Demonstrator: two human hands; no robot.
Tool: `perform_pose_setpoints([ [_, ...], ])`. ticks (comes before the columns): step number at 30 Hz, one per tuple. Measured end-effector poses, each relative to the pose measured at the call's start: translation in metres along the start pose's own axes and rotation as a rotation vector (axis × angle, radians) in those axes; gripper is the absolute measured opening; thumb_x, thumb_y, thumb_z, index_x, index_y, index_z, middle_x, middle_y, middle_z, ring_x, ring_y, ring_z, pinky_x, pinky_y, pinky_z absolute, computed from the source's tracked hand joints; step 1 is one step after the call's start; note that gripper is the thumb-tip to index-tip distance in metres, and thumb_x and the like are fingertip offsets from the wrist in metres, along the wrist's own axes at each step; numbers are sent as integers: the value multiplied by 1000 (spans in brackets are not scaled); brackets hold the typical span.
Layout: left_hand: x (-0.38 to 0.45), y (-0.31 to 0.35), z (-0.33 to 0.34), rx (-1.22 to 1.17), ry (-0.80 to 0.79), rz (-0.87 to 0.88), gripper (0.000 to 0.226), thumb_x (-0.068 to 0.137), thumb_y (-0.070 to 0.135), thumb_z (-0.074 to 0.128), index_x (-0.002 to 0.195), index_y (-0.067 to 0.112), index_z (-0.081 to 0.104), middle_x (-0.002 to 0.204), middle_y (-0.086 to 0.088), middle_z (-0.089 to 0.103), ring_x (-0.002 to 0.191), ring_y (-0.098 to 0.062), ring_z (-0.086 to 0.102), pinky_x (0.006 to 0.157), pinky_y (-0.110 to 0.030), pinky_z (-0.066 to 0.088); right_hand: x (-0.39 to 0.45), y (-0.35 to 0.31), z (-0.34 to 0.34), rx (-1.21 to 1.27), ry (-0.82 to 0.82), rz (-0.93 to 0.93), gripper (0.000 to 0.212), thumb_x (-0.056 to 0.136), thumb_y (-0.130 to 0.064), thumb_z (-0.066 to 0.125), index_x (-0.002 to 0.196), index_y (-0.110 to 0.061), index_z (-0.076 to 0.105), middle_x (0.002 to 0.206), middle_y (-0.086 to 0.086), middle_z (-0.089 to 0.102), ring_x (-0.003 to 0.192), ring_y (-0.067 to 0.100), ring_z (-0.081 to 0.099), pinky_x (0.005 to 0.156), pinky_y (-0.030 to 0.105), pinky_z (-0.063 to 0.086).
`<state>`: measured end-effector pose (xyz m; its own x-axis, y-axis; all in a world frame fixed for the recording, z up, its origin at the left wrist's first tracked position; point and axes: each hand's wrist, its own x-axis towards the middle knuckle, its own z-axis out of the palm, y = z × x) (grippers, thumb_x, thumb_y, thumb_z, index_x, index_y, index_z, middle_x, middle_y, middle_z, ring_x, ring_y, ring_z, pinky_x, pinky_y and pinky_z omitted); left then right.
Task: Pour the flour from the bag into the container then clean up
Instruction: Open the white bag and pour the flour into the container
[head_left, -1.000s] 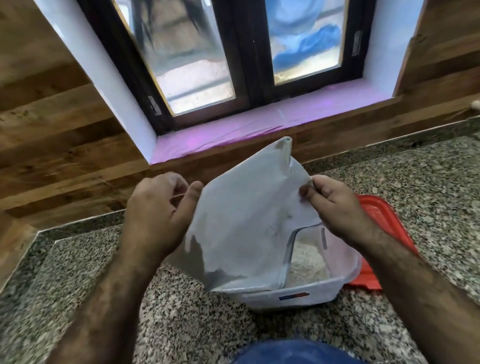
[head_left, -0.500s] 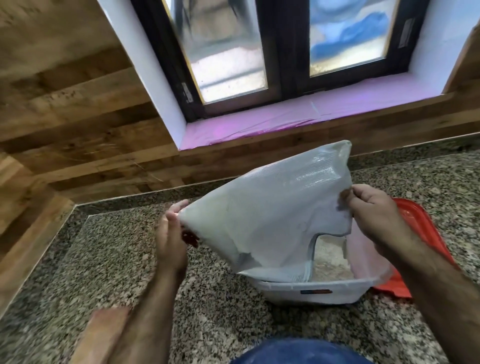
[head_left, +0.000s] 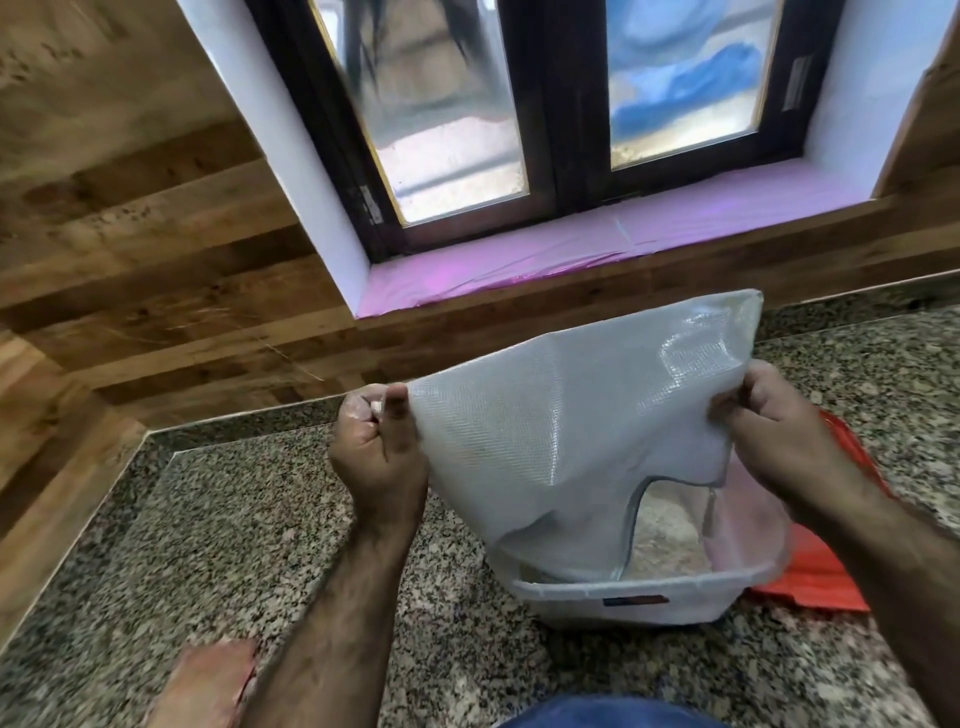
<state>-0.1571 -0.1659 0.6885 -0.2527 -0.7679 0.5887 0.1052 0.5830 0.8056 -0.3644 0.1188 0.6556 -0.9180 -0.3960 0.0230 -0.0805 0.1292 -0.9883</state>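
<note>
Flour bag (head_left: 566, 426), white woven plastic, held inverted over the container, mouth down inside the rim, bottom corners up; looks slack and flat, so judged nearly or fully empty. Spread wide between two hands, upper edge sagging slightly toward the left. Granite counter (head_left: 208, 519) underneath, running to a wood-panelled wall below a dark-framed window with a pink sill. Container (head_left: 623, 603), translucent white tub, sitting on the counter at lower right of centre, near wall carrying a small dark label; pale flour (head_left: 670, 535) visible inside through the gap under the bag's cut edge, level low to middling, hard to gauge. Red lid (head_left: 815, 577) lying flat on the counter just beside and partly behind the tub on its right. Left hand (head_left: 379, 447) closed in a fist-like pinch on the bag's left corner, thumb up against the fabric. Right hand (head_left: 769, 431) pinching the bag's right corner, fingers curled over the edge. Step judged: tail end of the pour, shaking or stretching out the last flour. Next move likely calls for a lift straight up, mouth kept inside the rim until the dust settles, then bag folded away, lid pressed on, counter wiped. No spilled flour on the granite made out from this view.
</note>
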Motion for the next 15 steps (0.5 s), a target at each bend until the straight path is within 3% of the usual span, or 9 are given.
perform_pose_setpoints([
  [2,5,7,6,-12,-5,38,44,97,72,57,90,29,60,65,8,53,56,3,47,53,-19,41,-2,0,1,46,-6,12,42,95,-2,58,121,-34,67,117,1,76,113,24,71,95,53,59],
  [5,13,12,9,-21,0,106,57,97,71,56,92,14,61,63,6,54,54,5,50,54,-14,41,-4,-1,2,142,-4,44,48,86,18,54,111,-20,70,112,9,77,108,26,70,89,42,55],
  [9,14,16,15,-37,-65,131,75,96,78,45,84,5,61,65,3,56,58,2,54,60,-15,44,-3,0,0,255,9,71,50,85,20,51,116,-15,70,111,16,76,96,22,70,79,37,54],
  [11,9,14,18,-50,-98,119,75,96,81,40,82,11,61,72,11,58,63,3,54,61,-17,43,0,3,-3,308,22,69,48,86,15,50,116,-15,71,106,22,75,90,26,67,76,38,54],
  [15,3,14,24,-79,-91,30,62,89,90,37,70,33,51,60,18,51,56,4,43,52,-17,33,-1,3,2,347,85,50,39,93,7,47,110,-16,73,94,7,76,81,15,69,70,29,55],
])
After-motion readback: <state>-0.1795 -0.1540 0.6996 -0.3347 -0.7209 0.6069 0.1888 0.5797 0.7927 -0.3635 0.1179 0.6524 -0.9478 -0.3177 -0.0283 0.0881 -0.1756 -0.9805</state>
